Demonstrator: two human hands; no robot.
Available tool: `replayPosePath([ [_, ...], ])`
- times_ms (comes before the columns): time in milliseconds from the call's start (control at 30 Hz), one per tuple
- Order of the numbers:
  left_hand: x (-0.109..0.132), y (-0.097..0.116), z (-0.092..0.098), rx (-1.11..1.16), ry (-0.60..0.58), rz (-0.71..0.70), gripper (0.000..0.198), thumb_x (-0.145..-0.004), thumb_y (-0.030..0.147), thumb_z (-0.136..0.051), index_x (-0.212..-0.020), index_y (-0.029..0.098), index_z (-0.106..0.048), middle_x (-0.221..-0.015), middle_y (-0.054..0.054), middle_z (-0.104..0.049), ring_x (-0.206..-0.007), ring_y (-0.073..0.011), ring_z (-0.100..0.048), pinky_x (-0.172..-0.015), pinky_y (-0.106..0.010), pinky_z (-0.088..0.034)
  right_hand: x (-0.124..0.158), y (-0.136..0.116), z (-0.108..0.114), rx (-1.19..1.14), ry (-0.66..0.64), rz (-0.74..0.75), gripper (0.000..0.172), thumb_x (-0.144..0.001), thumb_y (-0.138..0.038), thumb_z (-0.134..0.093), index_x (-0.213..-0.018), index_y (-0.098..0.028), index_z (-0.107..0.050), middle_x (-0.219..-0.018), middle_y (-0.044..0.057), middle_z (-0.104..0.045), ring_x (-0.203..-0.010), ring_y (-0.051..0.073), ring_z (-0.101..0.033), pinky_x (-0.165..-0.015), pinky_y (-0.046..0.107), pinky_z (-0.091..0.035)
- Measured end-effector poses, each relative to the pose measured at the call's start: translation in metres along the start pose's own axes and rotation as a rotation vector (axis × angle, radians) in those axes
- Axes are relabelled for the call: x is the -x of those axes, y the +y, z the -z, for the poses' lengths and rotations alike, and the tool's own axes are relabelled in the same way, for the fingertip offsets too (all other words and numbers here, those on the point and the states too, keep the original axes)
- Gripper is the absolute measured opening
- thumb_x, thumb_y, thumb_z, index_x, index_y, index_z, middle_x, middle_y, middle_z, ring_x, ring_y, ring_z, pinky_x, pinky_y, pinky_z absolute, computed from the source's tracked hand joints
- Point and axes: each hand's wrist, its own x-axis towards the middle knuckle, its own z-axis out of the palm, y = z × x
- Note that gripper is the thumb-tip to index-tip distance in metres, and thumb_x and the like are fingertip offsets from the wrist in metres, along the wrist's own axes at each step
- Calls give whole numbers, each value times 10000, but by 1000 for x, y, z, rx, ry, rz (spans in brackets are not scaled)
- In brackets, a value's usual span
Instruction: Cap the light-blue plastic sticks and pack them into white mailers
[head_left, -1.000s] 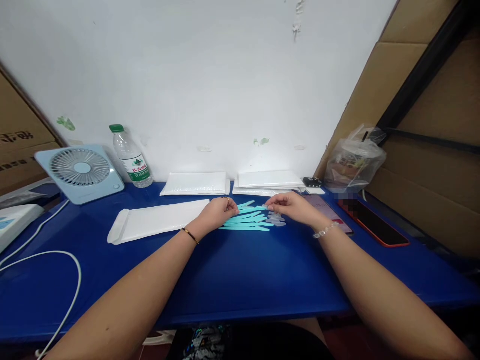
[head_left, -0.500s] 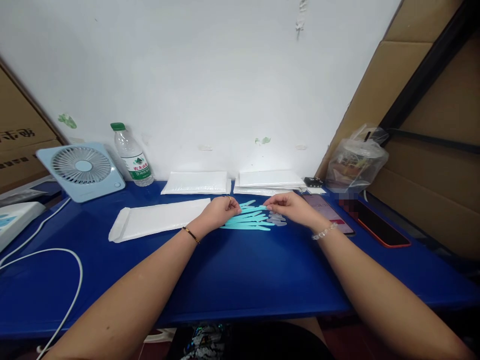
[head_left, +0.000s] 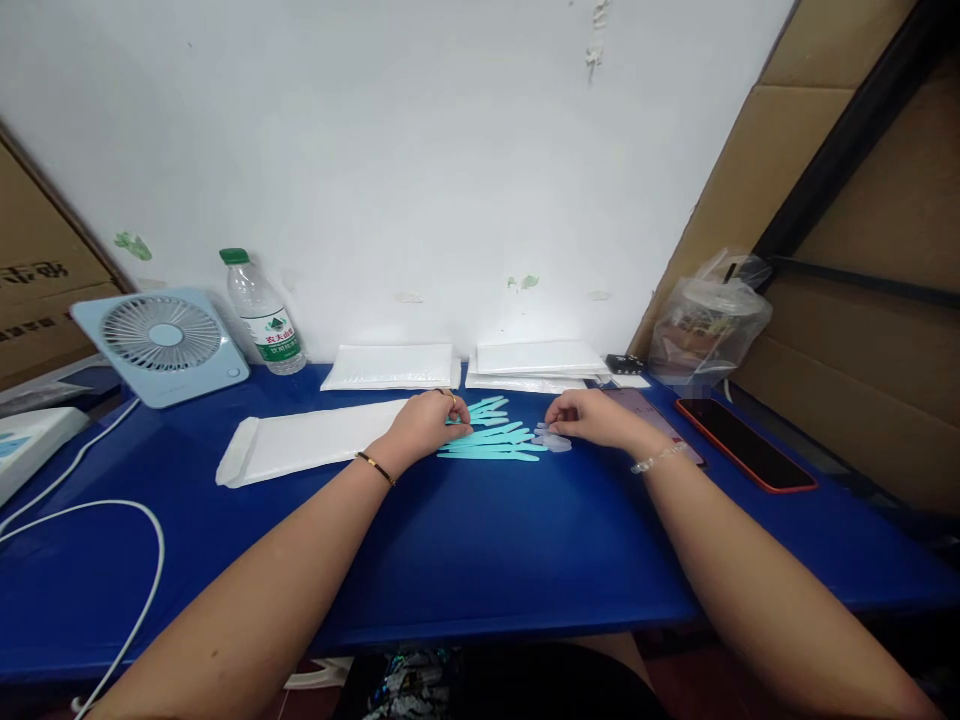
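Observation:
Several thin turquoise strips lie in a loose pile on the blue table, with small clear plastic pieces at their right end. My left hand rests at the pile's left end, fingers curled and pinched on the end of a turquoise strip. My right hand is at the right end, fingertips closed on one of the clear pieces. A long white padded envelope lies just left of my left hand.
Two stacks of white envelopes lie by the wall. A small blue fan, a water bottle and a white cable are at the left. Two phones and a plastic bag are at the right.
My right hand has let go of the strip it held with the left and moved right and down onto the clear pieces. My left hand drew back a little with a strip.

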Motion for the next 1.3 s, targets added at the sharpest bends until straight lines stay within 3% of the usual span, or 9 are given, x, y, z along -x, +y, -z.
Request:
replayPosePath([
  [67,1,6,0,-20,-69,-43,165,-742,368,-621,-801,230,-692,-801,-10,-661,-760,-176,-591,-595,-246,-365,0,-2,-1,14,-15,5,125,-737,-252,-606,-789,-180,-694,-715,31,-670,-641,157,-590,-581,252,-434],
  [200,1,14,-2,-113,-86,-25,100,-753,289,-605,-745,220,-677,-706,-3,-666,-666,-168,-577,-557,-252,-329,-2,-1,-4,52,36,14,108,-728,-251,-616,-753,-175,-688,-684,34,-672,-608,156,-585,-560,252,-426],
  [633,2,17,-5,-111,-54,27,104,-771,266,-576,-721,203,-643,-743,-26,-671,-656,-167,-577,-545,-250,-329,-15,17,-19,-99,117,109,222,-793,-361,-611,-892,-203,-731,-844,51,-688,-723,164,-612,-652,271,-471],
  [900,-1,16,-8,-135,-45,-6,125,-778,266,-561,-732,211,-664,-754,-28,-682,-675,-172,-575,-547,-253,-317,-19,9,-25,-10,109,231,236,-848,-332,-560,-971,-231,-734,-891,61,-649,-766,168,-603,-704,282,-467],
  [1100,-1,15,-9,-118,-44,-32,151,-787,269,-550,-728,206,-673,-847,-38,-699,-729,-179,-589,-589,-252,-364,-17,9,-26,-69,139,194,267,-806,-326,-607,-1027,-213,-706,-864,61,-664,-741,171,-609,-680,286,-481],
  [1300,-1,13,-11,-100,-34,-52,151,-787,271,-554,-745,209,-686,-822,-36,-691,-725,-181,-597,-616,-253,-401,-16,9,-21,-32,119,197,176,-802,-326,-609,-851,-223,-742,-840,50,-683,-743,168,-615,-685,277,-474],
])
